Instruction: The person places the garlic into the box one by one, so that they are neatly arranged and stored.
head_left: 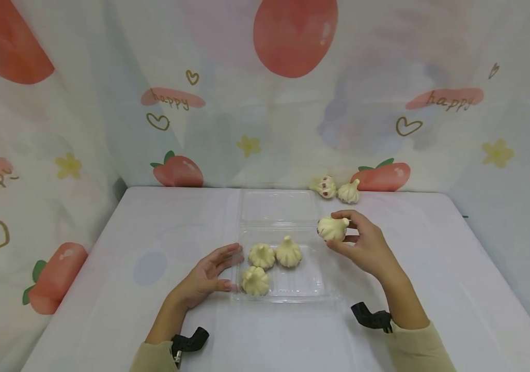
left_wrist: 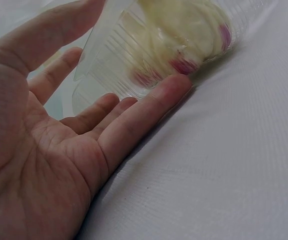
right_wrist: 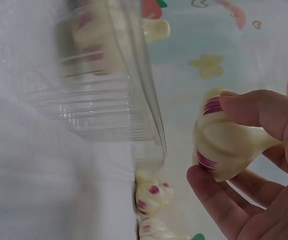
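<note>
A garlic bulb (head_left: 332, 228), cream with purple streaks, is pinched between the thumb and fingers of my right hand (head_left: 366, 243). It hangs in the air near the right side of a clear plastic box (head_left: 299, 281), whose lid (head_left: 280, 206) lies folded back. Inside the box sit three more bulbs: one at back left (head_left: 262, 256), one beside it (head_left: 289, 252), one at front left (head_left: 255, 281). My left hand (head_left: 206, 274) is at the box's left side, fingers extended. In the left wrist view its fingertips (left_wrist: 176, 85) touch or nearly touch the clear wall.
Two more garlic bulbs, one purple-marked (head_left: 324, 187) and one paler (head_left: 348, 191), lie at the table's back edge behind my right hand. A printed cloth backdrop (head_left: 288, 129) rises behind the white-covered table (head_left: 176, 222). Black wrist mounts (head_left: 372, 316) sit at both cuffs.
</note>
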Demonstrator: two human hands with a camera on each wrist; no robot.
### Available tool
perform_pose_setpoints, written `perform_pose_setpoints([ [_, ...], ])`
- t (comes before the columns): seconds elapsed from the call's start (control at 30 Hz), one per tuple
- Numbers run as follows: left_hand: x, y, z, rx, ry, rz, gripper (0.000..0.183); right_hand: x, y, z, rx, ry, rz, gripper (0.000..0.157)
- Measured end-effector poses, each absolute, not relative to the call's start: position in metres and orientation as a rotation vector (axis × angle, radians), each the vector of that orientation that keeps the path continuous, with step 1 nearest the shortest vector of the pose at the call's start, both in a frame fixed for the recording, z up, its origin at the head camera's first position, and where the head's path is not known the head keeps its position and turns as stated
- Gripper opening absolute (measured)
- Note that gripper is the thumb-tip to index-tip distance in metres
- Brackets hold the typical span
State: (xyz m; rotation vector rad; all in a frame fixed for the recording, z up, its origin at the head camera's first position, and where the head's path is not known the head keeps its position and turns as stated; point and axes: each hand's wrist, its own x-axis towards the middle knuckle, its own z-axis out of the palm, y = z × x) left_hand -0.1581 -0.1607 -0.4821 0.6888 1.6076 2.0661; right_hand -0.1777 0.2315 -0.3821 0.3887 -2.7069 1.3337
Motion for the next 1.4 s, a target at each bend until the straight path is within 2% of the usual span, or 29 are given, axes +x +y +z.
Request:
perform_pose_setpoints([
  [0.6, -0.159, -0.159, -0.483, 0.678, 1.619, 2.043, 0.083, -0.170, 0.223, -0.387, 0.524, -2.742, 1.348, 0.047],
  [0.9, -0.159, -0.159, -0.483, 0.682, 1.612, 2.048, 0.083, -0.169, 0.218, -0.391, 0.644, -2.710, 1.265, 0.029],
  [1.4, -0.158, -0.161, -0.483, 0.696, 1.613, 2.061, 0.082, -0.168, 0.197, -0.403, 0.770, -2.730, 1.017, 0.032],
])
